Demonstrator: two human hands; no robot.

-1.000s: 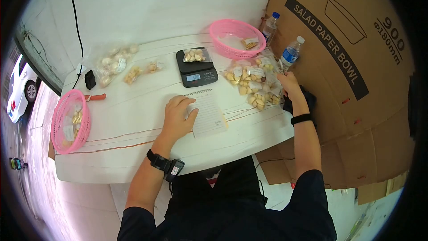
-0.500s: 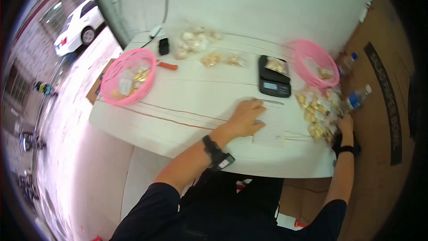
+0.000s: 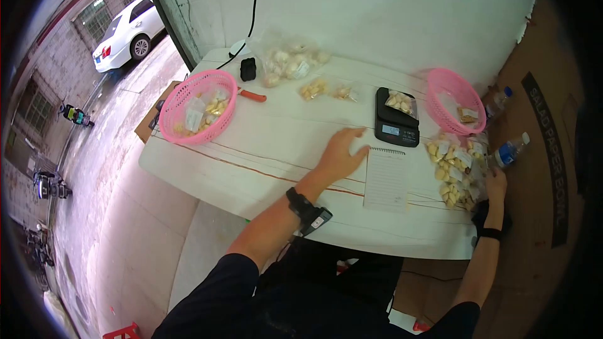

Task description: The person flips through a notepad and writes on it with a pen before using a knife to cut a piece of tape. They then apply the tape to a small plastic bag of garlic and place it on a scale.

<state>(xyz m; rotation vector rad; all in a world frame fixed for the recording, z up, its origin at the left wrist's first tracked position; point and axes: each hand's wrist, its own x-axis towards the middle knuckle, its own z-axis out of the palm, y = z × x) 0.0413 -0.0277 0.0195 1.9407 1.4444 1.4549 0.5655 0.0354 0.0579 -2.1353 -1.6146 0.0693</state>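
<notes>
My left hand (image 3: 342, 154) rests over the table with thumb and fingers apart, holding nothing, at the upper left edge of a spiral notepad (image 3: 385, 179) with handwriting. My right hand (image 3: 495, 183) is at the table's right edge, beside several clear bags of peeled garlic cloves (image 3: 453, 172) and below a water bottle (image 3: 512, 149). Its fingers look curled, and what they hold, if anything, is hidden. A dark item (image 3: 481, 213) lies beneath that wrist. Above the notepad, a black digital scale (image 3: 397, 133) carries a small bag of cloves (image 3: 401, 103).
Pink baskets stand left (image 3: 164, 127) and right (image 3: 432, 88), with bags inside. At the back lie a large bag of garlic bulbs (image 3: 292, 63), two small clove bags, a black object (image 3: 248, 69) and an orange-handled tool (image 3: 252, 96). Cardboard (image 3: 534, 188) borders the right side.
The view has shifted, so the tabletop appears slightly further right. My left hand has drawn off the notepad to its left edge. My right hand stays beside the clove bags.
</notes>
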